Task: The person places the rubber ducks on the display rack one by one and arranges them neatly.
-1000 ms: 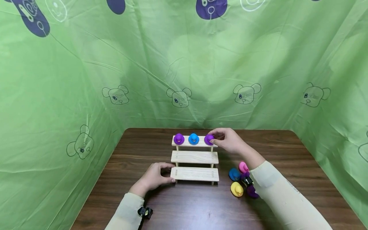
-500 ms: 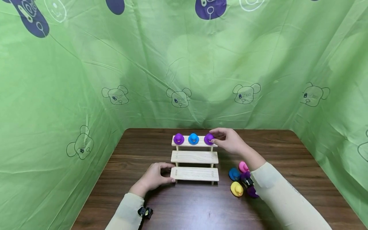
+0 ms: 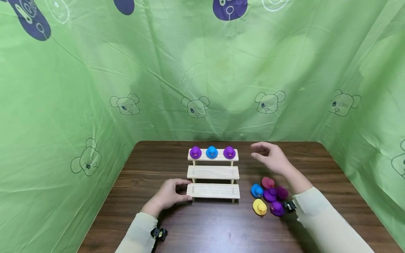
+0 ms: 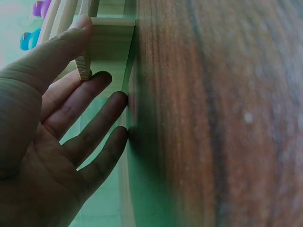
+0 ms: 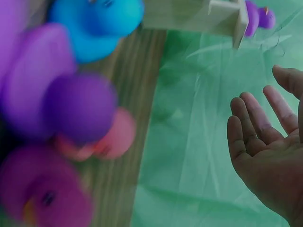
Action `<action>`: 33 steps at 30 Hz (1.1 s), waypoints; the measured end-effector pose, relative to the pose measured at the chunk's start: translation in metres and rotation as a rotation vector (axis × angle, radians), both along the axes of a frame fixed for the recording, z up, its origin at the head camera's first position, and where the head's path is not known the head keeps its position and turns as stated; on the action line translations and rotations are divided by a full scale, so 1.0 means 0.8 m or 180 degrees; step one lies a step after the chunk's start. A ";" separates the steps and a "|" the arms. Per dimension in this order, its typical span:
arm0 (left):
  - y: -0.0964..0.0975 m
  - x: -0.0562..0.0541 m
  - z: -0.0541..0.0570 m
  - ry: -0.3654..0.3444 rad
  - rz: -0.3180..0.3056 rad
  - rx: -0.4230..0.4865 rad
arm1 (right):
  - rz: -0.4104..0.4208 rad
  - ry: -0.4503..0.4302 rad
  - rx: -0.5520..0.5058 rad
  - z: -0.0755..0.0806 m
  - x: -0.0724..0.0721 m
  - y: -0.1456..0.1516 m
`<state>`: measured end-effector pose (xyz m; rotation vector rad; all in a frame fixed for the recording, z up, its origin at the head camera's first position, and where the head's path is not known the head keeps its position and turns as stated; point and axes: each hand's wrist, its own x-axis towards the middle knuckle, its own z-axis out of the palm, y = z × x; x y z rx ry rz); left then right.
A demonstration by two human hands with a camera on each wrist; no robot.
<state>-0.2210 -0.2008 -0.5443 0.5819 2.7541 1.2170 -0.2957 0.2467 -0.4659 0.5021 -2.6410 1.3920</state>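
A light wooden three-step display rack (image 3: pixel 213 190) stands on the table. Along its top step sit a purple rubber duck (image 3: pixel 195 152), a blue rubber duck (image 3: pixel 211 152) and another purple duck (image 3: pixel 229 152). My left hand (image 3: pixel 171 195) pinches the left end of the bottom step; in the left wrist view the thumb (image 4: pixel 71 40) lies on the front side and the index finger behind. Right of the rack, my right hand (image 3: pixel 270 158) is in the air, fingers loosely bent, holding nothing. Its palm and spread fingers show in the right wrist view.
Right of the rack lies a cluster of rubber ducks: a blue one (image 3: pixel 257 190), a yellow one (image 3: pixel 259 207), a pinkish-red one (image 3: pixel 268 182) and several purple ones (image 3: pixel 277 208). Green printed cloth (image 3: pixel 202 70) encloses the table's back and sides.
My right hand has let go of the purple duck at the top step's right end and moved right. That duck stays on the step. My left hand keeps its hold.
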 end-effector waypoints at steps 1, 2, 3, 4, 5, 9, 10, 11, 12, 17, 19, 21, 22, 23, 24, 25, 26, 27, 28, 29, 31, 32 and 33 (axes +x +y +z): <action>0.000 0.000 0.000 0.0004 -0.0002 0.0006 | -0.0017 -0.0023 0.0019 -0.003 0.002 0.006; 0.001 0.001 0.001 -0.0001 -0.0004 0.0025 | -0.0033 -0.0049 0.0043 -0.006 0.004 0.013; 0.001 0.001 0.001 0.0000 -0.0010 0.0033 | -0.0063 -0.0093 0.0054 -0.009 0.006 0.019; 0.001 0.001 0.001 0.0005 -0.0017 0.0040 | -0.0065 -0.0135 0.0056 -0.012 0.008 0.024; 0.001 0.001 0.002 -0.0002 -0.0019 0.0045 | -0.0070 -0.0171 0.0058 -0.014 0.011 0.029; 0.001 0.000 0.002 0.0014 -0.0036 0.0067 | -0.0054 -0.0294 0.0090 -0.026 0.021 0.048; 0.001 0.000 0.002 0.0013 -0.0033 0.0069 | -0.0030 -0.0317 0.0092 -0.028 0.023 0.052; 0.000 0.000 0.002 0.0011 -0.0027 0.0066 | -0.0015 -0.0326 0.0113 -0.031 0.026 0.055; 0.000 0.000 0.001 0.0012 -0.0021 0.0064 | 0.0008 -0.0338 0.0123 -0.034 0.028 0.059; 0.000 0.000 0.001 0.0006 -0.0010 0.0031 | 0.0157 -0.0586 0.0168 -0.049 0.039 0.074; 0.000 0.001 0.001 -0.0010 -0.0015 0.0035 | 0.0258 -0.0730 0.0204 -0.055 0.043 0.079; -0.001 0.001 0.001 -0.0020 -0.0016 0.0040 | 0.0353 -0.0873 0.0207 -0.060 0.046 0.083; -0.001 0.001 0.000 -0.0021 -0.0020 0.0044 | 0.0386 -0.0919 0.0226 -0.062 0.047 0.084; -0.001 0.001 0.000 -0.0020 -0.0020 0.0045 | 0.0414 -0.0940 0.0245 -0.064 0.048 0.086; -0.001 0.001 0.000 -0.0008 -0.0021 0.0042 | 0.0412 -0.0953 0.0263 -0.066 0.049 0.086; -0.001 0.000 0.000 0.0005 -0.0020 0.0036 | 0.0406 -0.0968 0.0269 -0.067 0.050 0.087; -0.001 0.000 0.000 0.0014 -0.0017 0.0033 | 0.0428 -0.0951 0.0294 -0.068 0.051 0.087; -0.001 0.000 0.000 0.0019 -0.0012 0.0029 | 0.0454 -0.0920 0.0328 -0.069 0.052 0.087; -0.001 0.000 -0.001 0.0024 -0.0007 0.0026 | 0.0450 -0.0896 0.0359 -0.070 0.052 0.088; -0.001 0.000 -0.001 0.0027 -0.0002 0.0023 | 0.0457 -0.0874 0.0377 -0.070 0.053 0.087; -0.001 0.000 -0.001 0.0022 0.0000 0.0025 | 0.0496 -0.0846 0.0391 -0.072 0.053 0.088; -0.001 0.000 -0.001 0.0013 0.0001 0.0031 | 0.0508 -0.0840 0.0395 -0.072 0.053 0.088; -0.001 0.000 -0.001 0.0011 -0.0002 0.0034 | 0.0506 -0.0844 0.0396 -0.073 0.053 0.088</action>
